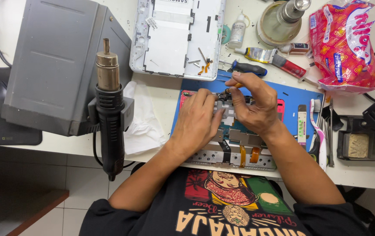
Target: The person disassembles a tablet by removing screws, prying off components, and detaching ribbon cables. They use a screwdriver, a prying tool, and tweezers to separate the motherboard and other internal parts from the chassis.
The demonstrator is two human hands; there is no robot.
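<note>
The opened tablet chassis (235, 150) lies flat on the blue work mat (299, 98) at the near edge of the bench (161, 94), directly under both hands, its long axis running left to right across the person's front. The left hand (198, 120) rests palm-down on the left half of the exposed board, fingers lightly curled and pressing, holding nothing that can be seen. The right hand (253, 105) is pinched narrow on a slim orange-handled tool (233, 87), whose tip points down and left into the upper edge of the board, just beside the left fingertips. The two hands are touching or nearly so above the work point; which is nearer cannot be settled, though the right carries the tool. The detached white back cover (176, 35) lies well apart, further back.
</note>
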